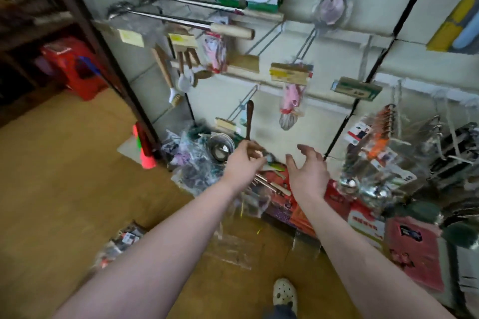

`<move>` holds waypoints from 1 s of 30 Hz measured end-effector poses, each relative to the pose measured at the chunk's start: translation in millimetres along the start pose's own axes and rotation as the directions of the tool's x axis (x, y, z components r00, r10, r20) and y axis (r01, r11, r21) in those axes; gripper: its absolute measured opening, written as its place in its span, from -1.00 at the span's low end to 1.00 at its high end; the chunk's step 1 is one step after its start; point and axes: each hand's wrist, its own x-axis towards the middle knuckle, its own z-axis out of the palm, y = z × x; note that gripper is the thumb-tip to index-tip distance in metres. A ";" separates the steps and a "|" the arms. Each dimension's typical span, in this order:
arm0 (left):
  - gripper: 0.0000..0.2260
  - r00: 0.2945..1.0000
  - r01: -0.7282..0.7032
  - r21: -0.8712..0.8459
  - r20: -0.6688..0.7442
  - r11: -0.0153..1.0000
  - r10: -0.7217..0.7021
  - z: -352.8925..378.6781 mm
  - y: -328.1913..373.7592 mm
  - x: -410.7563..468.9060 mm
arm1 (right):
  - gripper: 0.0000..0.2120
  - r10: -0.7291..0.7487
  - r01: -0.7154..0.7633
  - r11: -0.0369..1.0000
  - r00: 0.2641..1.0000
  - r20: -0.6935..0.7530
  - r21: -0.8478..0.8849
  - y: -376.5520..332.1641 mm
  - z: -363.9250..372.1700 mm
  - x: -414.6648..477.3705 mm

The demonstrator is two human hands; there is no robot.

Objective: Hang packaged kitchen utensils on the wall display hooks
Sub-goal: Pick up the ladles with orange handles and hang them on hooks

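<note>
Wall hooks (267, 36) above floor pile (197, 163); left hand (242, 163) pinches blurred packet (269, 157); right hand (308, 173) grip spread, empty.

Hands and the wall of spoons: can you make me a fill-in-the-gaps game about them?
The left hand pinches a small thing, while the right hand holds ____.
The stool on the far left is coloured ____.
The two long ladles up top end in grips made of ____.
The shoe at the bottom stands on the ____.
Missing words: nothing; red; wood; floor.
</note>
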 end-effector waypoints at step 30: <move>-0.87 0.469 0.399 -0.516 -0.595 0.758 -0.652 -365.5 -274.5 -156.5 | -0.75 -0.543 0.475 0.804 0.339 0.768 0.358 -279.1 314.4 -236.7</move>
